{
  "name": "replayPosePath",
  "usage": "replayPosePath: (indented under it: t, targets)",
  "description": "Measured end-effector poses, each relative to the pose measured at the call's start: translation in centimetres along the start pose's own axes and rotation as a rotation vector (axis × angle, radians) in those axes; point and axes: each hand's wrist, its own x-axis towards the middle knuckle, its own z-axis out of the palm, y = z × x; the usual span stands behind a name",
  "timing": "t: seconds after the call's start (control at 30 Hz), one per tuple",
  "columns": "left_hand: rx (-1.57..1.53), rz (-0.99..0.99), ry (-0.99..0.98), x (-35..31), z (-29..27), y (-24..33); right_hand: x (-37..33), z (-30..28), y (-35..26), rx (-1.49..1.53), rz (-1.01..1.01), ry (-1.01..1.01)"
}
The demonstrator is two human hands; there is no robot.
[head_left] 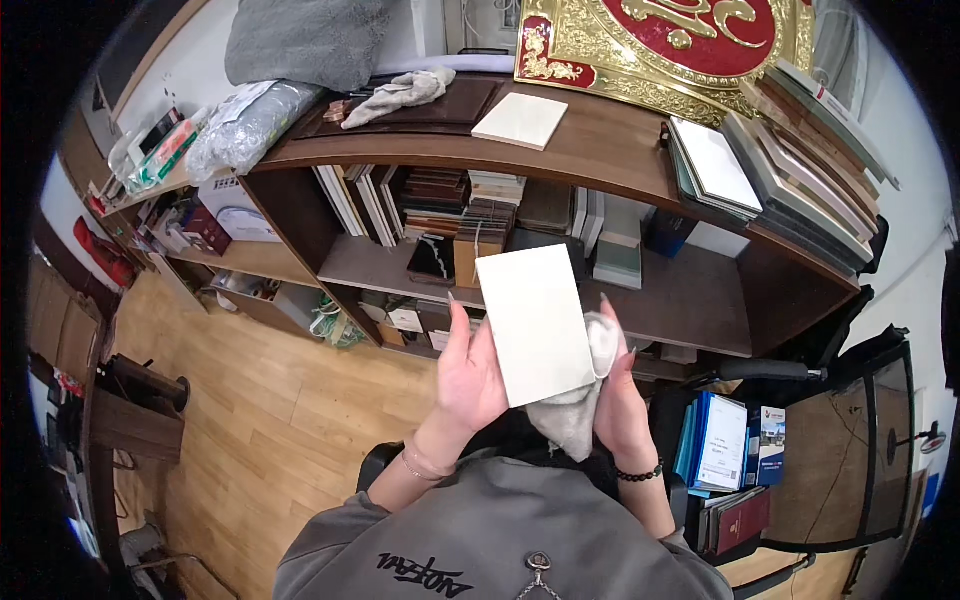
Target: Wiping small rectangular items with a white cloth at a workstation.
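A plain off-white rectangular panel (pixel 535 325) is held up in front of my chest, tilted slightly. My left hand (pixel 473 375) supports it from the left edge, thumb up along the side and the other fingers hidden behind it. At the panel's lower right, my right hand (pixel 622 400) is closed around a crumpled light grey cloth (pixel 568 422), part of which bunches against the panel's right edge. How much the right fingers touch the panel itself cannot be made out.
Ahead stands a brown shelf unit (pixel 420 154) with sample panels inside. On its top lie another off-white panel (pixel 520 120), a second cloth (pixel 405 95), stacked panels (pixel 800 190) and a gold-framed red plaque (pixel 660 50). Folders (pixel 722 440) sit at my right.
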Motion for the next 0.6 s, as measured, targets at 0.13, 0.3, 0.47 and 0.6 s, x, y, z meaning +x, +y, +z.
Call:
replayPosePath:
  t: [0.13,0.3,0.47,0.6]
  targets:
    - [0.140,0.021,0.005,-0.1,0.5,-0.8,-0.3,0.0,0.1,-0.279,-0.019,-0.143]
    - [0.372,-0.011,0.108,-0.5,1.4,-1.9,-1.1,1.8,-1.1,-0.990,-0.147,-0.082]
    - [0.288,-0.089,0.084,-0.6,1.1,-2.5,-1.3,3.0,-0.3,-0.821,-0.047,0.010]
    - [0.350,-0.177,0.007,-0.2,-1.3,-2.0,-1.3,2.2,1.2,-0.741,-0.034,-0.003]
